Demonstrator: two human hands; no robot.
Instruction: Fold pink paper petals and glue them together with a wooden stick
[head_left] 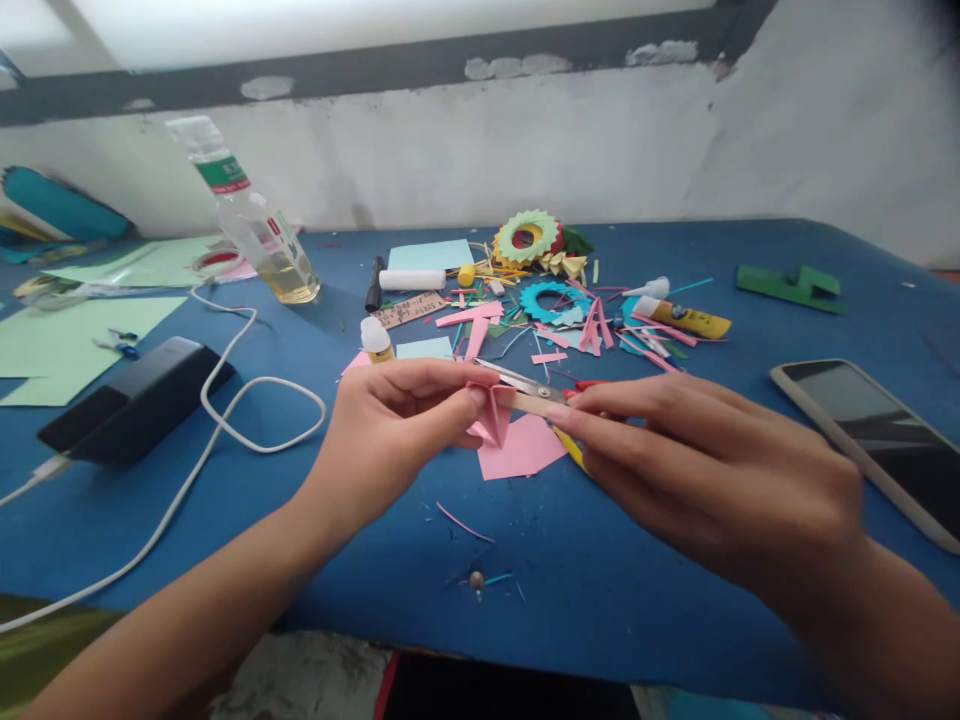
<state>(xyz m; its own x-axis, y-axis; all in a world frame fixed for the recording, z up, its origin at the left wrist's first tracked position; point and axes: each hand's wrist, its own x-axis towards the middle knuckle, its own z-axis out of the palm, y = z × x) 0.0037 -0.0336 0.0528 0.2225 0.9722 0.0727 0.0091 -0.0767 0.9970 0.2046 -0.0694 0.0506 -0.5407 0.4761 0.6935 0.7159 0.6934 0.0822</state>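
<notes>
My left hand (pixel 397 420) pinches a small folded pink paper piece (pixel 491 415) between thumb and fingers above the blue table (pixel 600 580). My right hand (pixel 697 460) is closed on small scissors (pixel 529 385) with red and yellow handles. The metal blades point left and meet the top of the folded pink paper. A flat pink paper square (pixel 521 450) lies on the table just under both hands.
Paper scraps, a teal paper ring (pixel 544 298), a layered paper flower (pixel 529 238), and glue tubes (pixel 679 316) litter the middle. A plastic bottle (pixel 255 230), a black power bank (pixel 135 400) with white cable and green sheets (pixel 67 345) lie left. A phone (pixel 877 440) and a green object (pixel 791 287) lie right.
</notes>
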